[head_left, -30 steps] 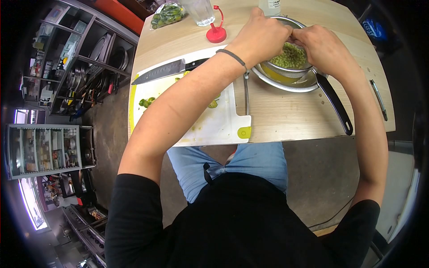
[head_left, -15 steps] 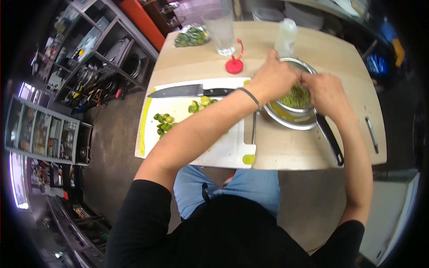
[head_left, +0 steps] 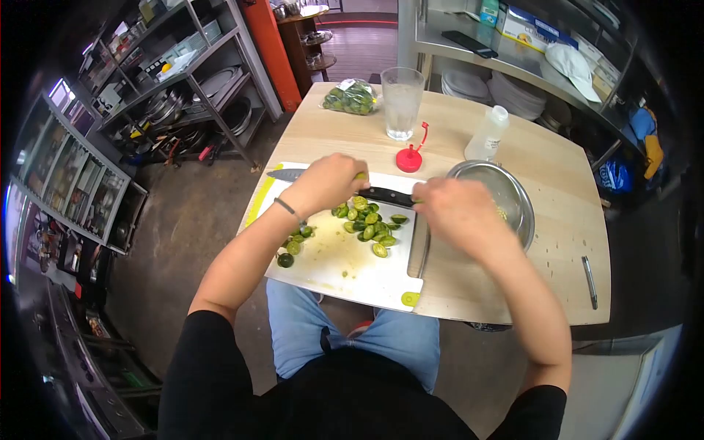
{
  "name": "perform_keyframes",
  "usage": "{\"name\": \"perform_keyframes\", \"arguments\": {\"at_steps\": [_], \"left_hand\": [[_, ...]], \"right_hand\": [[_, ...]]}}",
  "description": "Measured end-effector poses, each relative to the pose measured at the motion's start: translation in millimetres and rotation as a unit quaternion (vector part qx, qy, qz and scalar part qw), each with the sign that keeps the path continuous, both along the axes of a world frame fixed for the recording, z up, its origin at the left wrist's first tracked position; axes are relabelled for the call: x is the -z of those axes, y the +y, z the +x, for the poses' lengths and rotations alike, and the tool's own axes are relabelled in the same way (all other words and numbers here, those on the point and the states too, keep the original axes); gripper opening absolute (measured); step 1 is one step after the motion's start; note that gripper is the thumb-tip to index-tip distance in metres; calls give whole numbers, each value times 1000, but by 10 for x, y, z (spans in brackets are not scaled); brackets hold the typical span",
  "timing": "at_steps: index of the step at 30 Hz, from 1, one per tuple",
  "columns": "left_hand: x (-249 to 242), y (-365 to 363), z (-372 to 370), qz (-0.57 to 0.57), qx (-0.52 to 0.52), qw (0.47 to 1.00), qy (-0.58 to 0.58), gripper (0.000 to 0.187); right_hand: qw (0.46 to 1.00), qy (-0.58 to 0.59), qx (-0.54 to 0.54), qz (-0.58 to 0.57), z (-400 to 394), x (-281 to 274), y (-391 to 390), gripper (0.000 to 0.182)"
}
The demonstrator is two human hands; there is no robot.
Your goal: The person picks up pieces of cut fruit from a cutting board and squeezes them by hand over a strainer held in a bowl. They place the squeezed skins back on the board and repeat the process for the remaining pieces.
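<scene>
My left hand (head_left: 331, 181) is closed over the knife blade, with a bit of green lime (head_left: 361, 176) at its fingertips. My right hand (head_left: 460, 213), slightly blurred, is closed between the board and the metal bowl (head_left: 522, 192); a small green piece shows at its fingertips, seemingly lime too. Below the hands, the knife (head_left: 387, 196) lies across the top of the white cutting board (head_left: 352, 282), black handle to the right. Halved small green limes (head_left: 372, 224) are heaped on the board, with more by my left wrist. Pale pulp shows in the bowl, partly hidden by my right hand.
Behind the board stand a clear pitcher (head_left: 401, 106), a red squeeze-bottle cap (head_left: 409, 158), a bag of green limes (head_left: 350, 97) and a translucent bottle (head_left: 487, 135). A pen (head_left: 589, 281) lies near the table's right edge. Steel shelves (head_left: 213, 81) rise at the left.
Both hands have moved left from over the strainer and bowl to above the cutting board and knife. The camera view has shifted, and the strainer's black handle no longer shows.
</scene>
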State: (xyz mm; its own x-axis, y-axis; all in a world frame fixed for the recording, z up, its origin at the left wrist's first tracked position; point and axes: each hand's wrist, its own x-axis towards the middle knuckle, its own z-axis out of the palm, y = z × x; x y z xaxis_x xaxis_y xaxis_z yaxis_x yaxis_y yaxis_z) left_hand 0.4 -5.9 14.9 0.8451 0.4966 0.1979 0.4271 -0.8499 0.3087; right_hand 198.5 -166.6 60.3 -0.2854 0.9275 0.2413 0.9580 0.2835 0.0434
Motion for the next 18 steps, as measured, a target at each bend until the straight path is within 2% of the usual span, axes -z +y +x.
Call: {"name": "perform_keyframes", "arguments": {"at_steps": [2, 4, 6, 8, 13, 15, 18], "left_hand": [[59, -19, -155, -17, -17, 1000, 13, 22], [43, -83, -226, -147, -47, 987, 36, 23], [51, -84, -297, -141, -32, 989, 13, 24], [40, -23, -455, -134, -18, 991, -9, 25], [-96, 147, -906, -100, -46, 994, -5, 18], [-110, 182, -1048, -128, -92, 985, 66, 16], [22, 192, -1153, -144, -91, 981, 87, 18]], "right_hand": [[1000, -8, -20, -11, -248, 241, 169, 15], [999, -19, 0, -38, -374, 562, 349, 15], [997, -30, 21, -63, -456, 713, 436, 16], [994, 13, 28, -108, -420, 770, 452, 17], [996, 29, 26, -85, -615, 474, 388, 18], [993, 78, -50, -66, -812, 442, 448, 20], [991, 78, -84, -72, -1199, 584, 584, 23]]}}
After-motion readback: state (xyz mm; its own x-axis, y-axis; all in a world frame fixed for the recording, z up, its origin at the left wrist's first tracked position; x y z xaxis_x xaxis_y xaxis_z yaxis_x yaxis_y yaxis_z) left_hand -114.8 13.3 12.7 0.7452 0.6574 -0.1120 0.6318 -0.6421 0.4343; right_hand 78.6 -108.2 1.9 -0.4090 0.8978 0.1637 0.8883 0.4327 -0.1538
